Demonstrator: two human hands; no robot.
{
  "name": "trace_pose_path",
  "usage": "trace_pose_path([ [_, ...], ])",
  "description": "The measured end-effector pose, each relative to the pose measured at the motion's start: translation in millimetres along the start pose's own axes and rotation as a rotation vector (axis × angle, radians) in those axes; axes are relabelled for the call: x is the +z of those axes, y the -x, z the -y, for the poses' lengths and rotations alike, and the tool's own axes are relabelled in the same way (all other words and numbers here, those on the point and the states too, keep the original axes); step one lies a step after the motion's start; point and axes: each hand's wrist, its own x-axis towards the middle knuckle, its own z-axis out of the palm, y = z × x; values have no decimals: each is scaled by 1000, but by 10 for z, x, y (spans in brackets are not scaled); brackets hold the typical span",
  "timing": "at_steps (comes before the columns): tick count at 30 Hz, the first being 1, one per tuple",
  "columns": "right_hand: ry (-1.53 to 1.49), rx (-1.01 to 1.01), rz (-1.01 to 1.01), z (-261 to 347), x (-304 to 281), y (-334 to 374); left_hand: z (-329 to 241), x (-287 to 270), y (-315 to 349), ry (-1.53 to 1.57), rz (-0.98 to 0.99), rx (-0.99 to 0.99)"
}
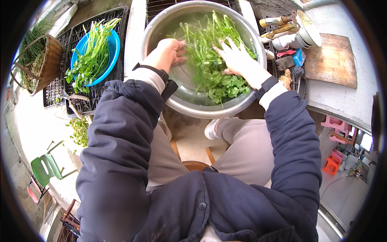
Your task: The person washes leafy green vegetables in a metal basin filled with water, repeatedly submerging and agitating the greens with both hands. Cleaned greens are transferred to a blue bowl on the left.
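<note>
Right hand (235, 59), fingers spread, seemingly steadies greens (217, 82) inside a metal basin (203, 113); left hand (175, 51) curves loosely beside them.

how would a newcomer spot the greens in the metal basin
Find the large metal basin at top centre. The leafy greens lie mostly in its right half. Unlike the bunch in the blue basket, they have the right hand over them.

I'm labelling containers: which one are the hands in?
The big round metal basin, top centre; the blue container and wicker basket, further left, are untouched.
</note>
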Motion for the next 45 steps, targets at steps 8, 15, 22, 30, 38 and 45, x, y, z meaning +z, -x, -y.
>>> trace_pose_path([
  [8, -376, -7, 149, -314, -494, -167, -21, -84, -55, 52, -56, 135],
  [15, -999, -131, -271, 563, -544, -641, 7, -158, -27, -32, 11, 205],
  [22, -702, 62, 194, 93, -269, -533, -361, -12, 236, -207, 8, 706],
  [30, -652, 74, -44, -124, -341, -435, -1024, -105, 1324, -290, 184, 783],
  [38, -465, -369, 346, 586, -474, -564, -742, -173, 812, -683, 111, 569],
  [45, -377, 24, 360, -68, -454, -244, -164, -130, 305, -421, 245, 52],
])
